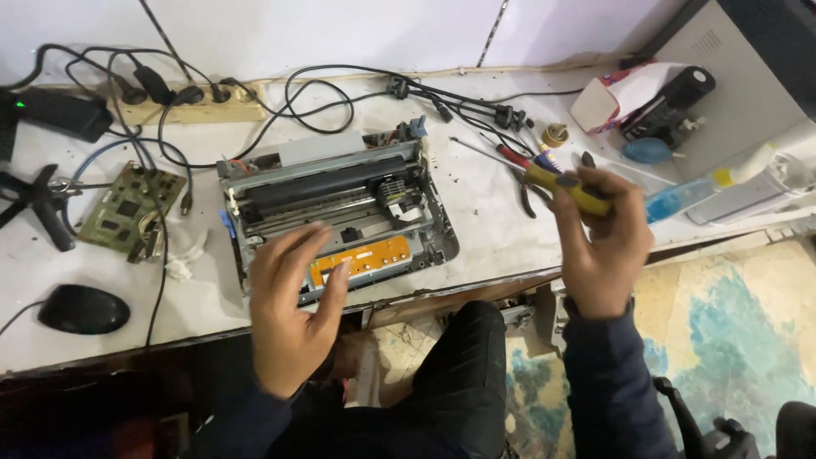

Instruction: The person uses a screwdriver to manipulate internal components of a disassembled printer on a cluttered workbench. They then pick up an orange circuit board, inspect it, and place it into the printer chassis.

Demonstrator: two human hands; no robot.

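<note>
An opened grey printer mechanism (340, 200) with a black roller and an orange circuit strip (361, 259) sits on the white workbench (484, 221). My left hand (293, 306) hovers over its front edge, fingers spread, fingertips by the orange strip, holding nothing. My right hand (599, 242) is raised to the right of the printer and grips a yellow-handled screwdriver (565, 187) that points up and left.
A green circuit board (132, 204) and a black mouse (83, 308) lie at the left. A power strip (183, 102) and cables run along the back. Pliers, small tools, a blue spray bottle (680, 197) and a grey machine (748, 76) crowd the right.
</note>
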